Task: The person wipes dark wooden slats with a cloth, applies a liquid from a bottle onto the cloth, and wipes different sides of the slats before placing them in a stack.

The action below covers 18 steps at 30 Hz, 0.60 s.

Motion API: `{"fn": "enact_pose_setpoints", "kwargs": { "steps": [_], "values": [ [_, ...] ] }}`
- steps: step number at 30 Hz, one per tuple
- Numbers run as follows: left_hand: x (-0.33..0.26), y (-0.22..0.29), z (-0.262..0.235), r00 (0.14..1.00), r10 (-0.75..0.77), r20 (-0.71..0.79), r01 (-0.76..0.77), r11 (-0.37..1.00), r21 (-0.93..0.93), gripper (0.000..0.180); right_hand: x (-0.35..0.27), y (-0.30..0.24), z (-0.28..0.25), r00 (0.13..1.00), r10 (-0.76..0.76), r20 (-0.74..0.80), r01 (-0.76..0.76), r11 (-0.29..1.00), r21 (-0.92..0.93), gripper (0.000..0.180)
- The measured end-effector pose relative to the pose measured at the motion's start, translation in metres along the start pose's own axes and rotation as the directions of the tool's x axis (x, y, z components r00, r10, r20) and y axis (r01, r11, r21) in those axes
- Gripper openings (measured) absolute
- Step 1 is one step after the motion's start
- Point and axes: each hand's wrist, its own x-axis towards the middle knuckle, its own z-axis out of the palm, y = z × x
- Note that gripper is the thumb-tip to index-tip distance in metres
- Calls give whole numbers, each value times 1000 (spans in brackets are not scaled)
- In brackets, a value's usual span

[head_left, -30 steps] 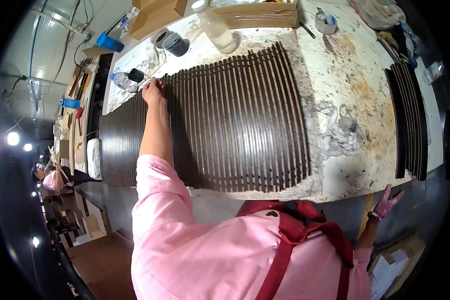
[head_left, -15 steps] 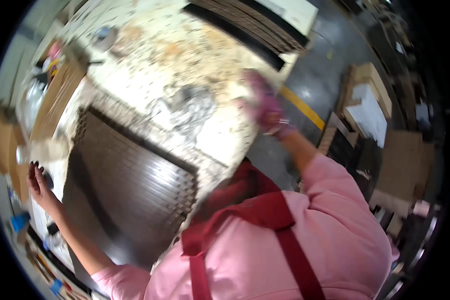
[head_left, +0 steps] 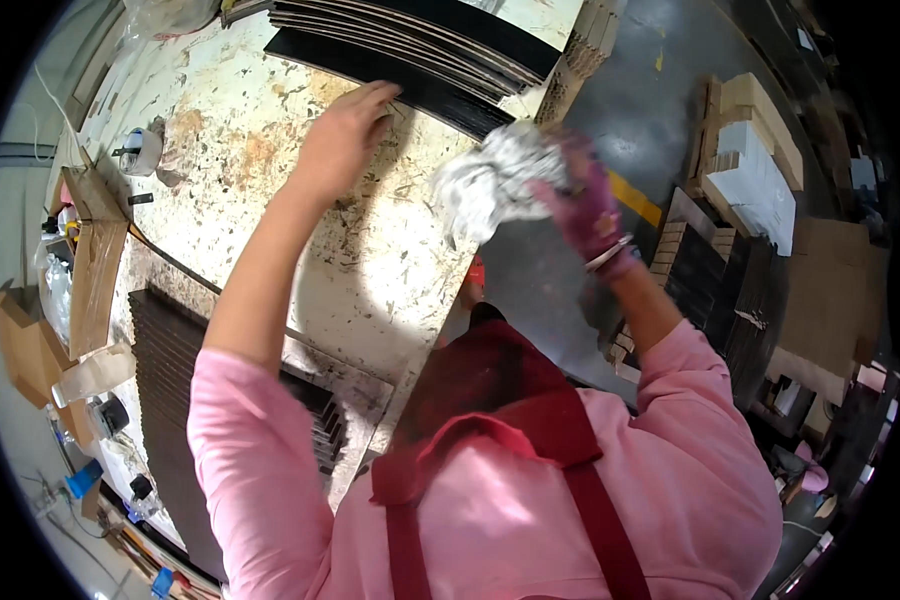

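both arms have swung up the stained table (head_left: 270,190) since half a second ago: left hand (head_left: 342,140) now rests, fingers loosely bent, at the black strips (head_left: 410,60), probably touching one; gloved right hand (head_left: 585,205) clutches a crumpled white rag (head_left: 490,185) at the table's edge.

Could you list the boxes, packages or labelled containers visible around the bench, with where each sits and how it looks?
Open cardboard box: left edge of the stained bench, long, brown.
Cardboard piece: far left beside the bench, brown, folded.
Clear plastic bottle: lying below that box, pale.
Stacked white cartons: on the floor to the right, flat, on tan cardboard.
No signs or screens show.
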Motion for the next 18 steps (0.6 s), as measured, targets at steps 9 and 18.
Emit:
{"fn": "enact_pose_setpoints", "kwargs": {
  "steps": [9,18],
  "values": [
    [33,-15,56,990,0,140,-41,955,295,47,34,69,10,860,-288,421,426,859,-283,37],
    [30,-9,52,988,-46,147,-4,946,323,48,61,33,-35,922,-168,349,163,986,43,43]
  ]
}}
